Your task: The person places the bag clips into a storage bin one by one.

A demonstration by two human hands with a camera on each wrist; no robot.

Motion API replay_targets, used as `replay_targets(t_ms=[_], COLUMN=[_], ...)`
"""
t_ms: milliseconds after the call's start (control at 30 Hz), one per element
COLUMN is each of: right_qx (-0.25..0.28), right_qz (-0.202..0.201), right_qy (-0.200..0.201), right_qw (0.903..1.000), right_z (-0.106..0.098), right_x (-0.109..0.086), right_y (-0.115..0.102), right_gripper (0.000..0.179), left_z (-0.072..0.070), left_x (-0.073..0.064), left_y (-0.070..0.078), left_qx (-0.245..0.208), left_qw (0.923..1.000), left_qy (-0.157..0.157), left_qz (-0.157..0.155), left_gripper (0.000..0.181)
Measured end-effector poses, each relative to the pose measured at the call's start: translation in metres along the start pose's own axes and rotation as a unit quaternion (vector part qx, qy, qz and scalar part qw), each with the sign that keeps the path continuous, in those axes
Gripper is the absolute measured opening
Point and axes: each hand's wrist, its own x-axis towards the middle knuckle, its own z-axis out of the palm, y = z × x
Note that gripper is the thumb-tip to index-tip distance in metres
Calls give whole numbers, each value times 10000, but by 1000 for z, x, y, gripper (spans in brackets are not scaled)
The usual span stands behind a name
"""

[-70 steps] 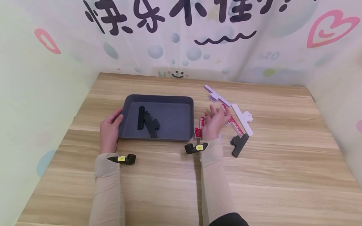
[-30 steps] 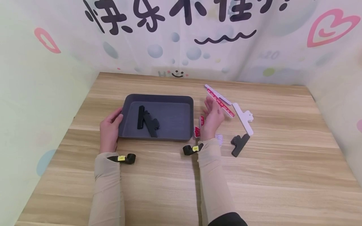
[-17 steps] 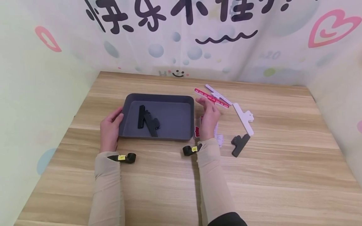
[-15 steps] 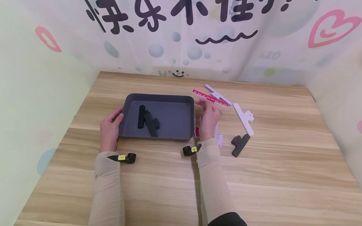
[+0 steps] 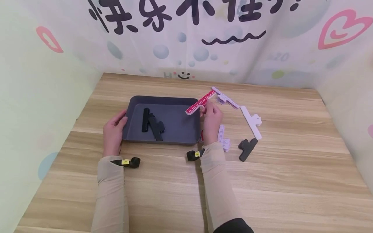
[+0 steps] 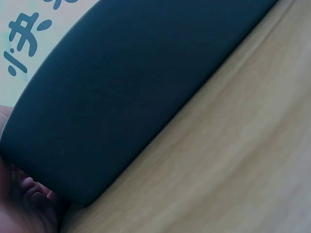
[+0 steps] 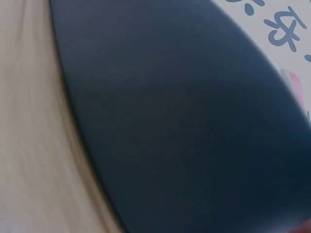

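My right hand (image 5: 212, 123) pinches a red clip (image 5: 201, 102) at the fingertips. Its long strip slants past my fingers: the lower end reaches left over the right side of the dark tray (image 5: 182, 121), and the upper end points away from me toward an upper lilac clip (image 5: 230, 99). My fingers cover part of the clip's body.

My left hand (image 5: 113, 134) grips the tray's left side, thumb at the rim.

Inside the tray, left of the red clip and well apart from it, 2 black clips (image 5: 145, 120) lie together. Just right of my right wrist is a lower lilac clip (image 5: 223, 139), and a red piece (image 5: 202, 136) shows beside the tray, mostly hidden by my hand. Farther right on the wooden table (image 5: 163, 194) lie 1 white clip (image 5: 251, 123) and 1 loose black clip (image 5: 247, 149).
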Motion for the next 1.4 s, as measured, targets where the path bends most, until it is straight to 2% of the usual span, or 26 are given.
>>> replay_targets(t_ms=[100,233,633,833,1100,1267,1333,1400], right_qx=[-156,-613,-1593,-1698,-1808,-2052,-2243,-2471], right_qz=[-100,-254,-216,-331,-143,-115,-204,-314], right_qy=[-195,-496,-1378,-1889,-2306,-2607,-2795,-3052], right_qw=[9996,9966,9773,9666,9560,9433,9334,9191], right_z=[5,11,26,34,37,38,39,40], right_x=[-1,-4,-18,-22,-24,-24,-24,-23], right_y=[1,1,-7,-2,3,7,9,12], right_gripper=[44,44,52,54,54,48,46,45], left_z=[0,1,0,1,1,1,1,1], left_x=[0,0,-1,0,0,0,0,0], left_y=[1,1,0,1,1,2,1,1], left_qx=[-1,-26,15,-7,-78,-159,-145,-131], left_qw=[10000,10000,10000,10000,9999,9998,9999,9999], left_qy=[-5,4,53,67,89,76,69,66], left_qz=[28,51,-1,-28,-31,-66,-52,-36], left_gripper=[36,36,36,35,34,34,34,34])
